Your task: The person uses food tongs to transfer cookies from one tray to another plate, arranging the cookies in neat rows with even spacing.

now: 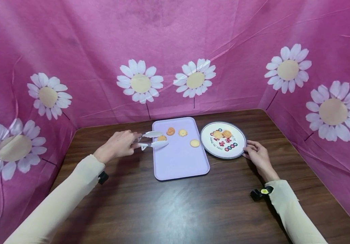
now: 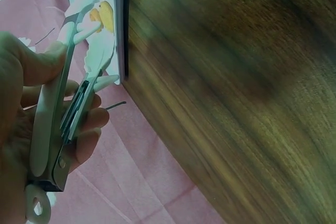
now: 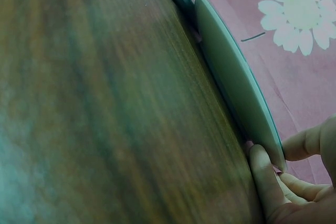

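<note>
My left hand (image 1: 118, 144) holds a pair of tongs (image 2: 48, 119), thumb on one arm and fingers round the other. Its two pale tips stand apart over the lilac tray (image 1: 181, 166), on either side of a round cookie (image 1: 162, 138) at the tray's left edge; whether they touch it I cannot tell. A pretzel-shaped cookie (image 1: 170, 131), a flower-shaped cookie (image 1: 182, 133) and a plain round cookie (image 1: 194, 143) also lie there. With thumb and fingers, my right hand (image 1: 258, 155) pinches the right rim of a white plate (image 3: 239, 85). On the plate lie a pale cookie (image 1: 218, 135) and a swirled cookie (image 1: 227, 134).
Tray and plate sit side by side near the back of the brown wooden table (image 1: 175, 210). A pink cloth (image 1: 168, 44) printed with large daisies hangs behind the table and along both sides. Each wrist bears a black strapped device.
</note>
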Demonstrator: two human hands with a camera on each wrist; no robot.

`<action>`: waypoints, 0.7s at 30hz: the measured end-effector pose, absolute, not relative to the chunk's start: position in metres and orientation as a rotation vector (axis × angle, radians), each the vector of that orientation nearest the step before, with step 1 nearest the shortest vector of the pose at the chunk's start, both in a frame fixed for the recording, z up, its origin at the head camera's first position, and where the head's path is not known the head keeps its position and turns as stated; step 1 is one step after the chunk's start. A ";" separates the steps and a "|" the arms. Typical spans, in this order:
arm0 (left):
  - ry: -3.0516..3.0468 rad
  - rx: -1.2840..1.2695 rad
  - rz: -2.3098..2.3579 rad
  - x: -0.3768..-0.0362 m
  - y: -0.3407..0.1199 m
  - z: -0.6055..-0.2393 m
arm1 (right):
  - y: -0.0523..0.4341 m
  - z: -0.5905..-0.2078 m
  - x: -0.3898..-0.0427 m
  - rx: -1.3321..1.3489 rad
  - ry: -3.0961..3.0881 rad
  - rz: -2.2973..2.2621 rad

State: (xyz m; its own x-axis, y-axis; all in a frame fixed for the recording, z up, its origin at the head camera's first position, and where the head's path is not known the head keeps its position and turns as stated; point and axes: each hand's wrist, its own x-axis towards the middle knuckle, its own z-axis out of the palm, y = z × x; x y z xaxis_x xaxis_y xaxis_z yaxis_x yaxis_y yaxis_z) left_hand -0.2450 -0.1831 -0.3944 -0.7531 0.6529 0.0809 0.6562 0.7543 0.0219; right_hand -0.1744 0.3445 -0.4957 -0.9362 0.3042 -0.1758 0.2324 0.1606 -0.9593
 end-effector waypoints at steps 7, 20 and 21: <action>-2.866 -1.065 -0.081 -0.244 -0.185 -0.399 | 0.346 -0.496 -0.175 -0.529 -2.351 1.930; -2.869 -1.040 -0.087 -0.241 -0.186 -0.405 | 0.346 -0.498 -0.176 -0.531 -2.343 1.939; -2.864 -1.042 -0.087 -0.241 -0.186 -0.405 | 0.346 -0.498 -0.176 -0.533 -2.345 1.936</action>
State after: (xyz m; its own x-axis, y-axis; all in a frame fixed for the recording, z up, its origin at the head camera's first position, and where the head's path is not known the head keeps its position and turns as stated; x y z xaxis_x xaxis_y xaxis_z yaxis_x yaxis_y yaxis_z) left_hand -0.2410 -0.1860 -0.4053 -0.7628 0.6378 0.1066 0.6431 0.7655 0.0217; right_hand -0.1761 0.3462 -0.4979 -0.9389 0.2963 -0.1749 0.2278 0.1544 -0.9614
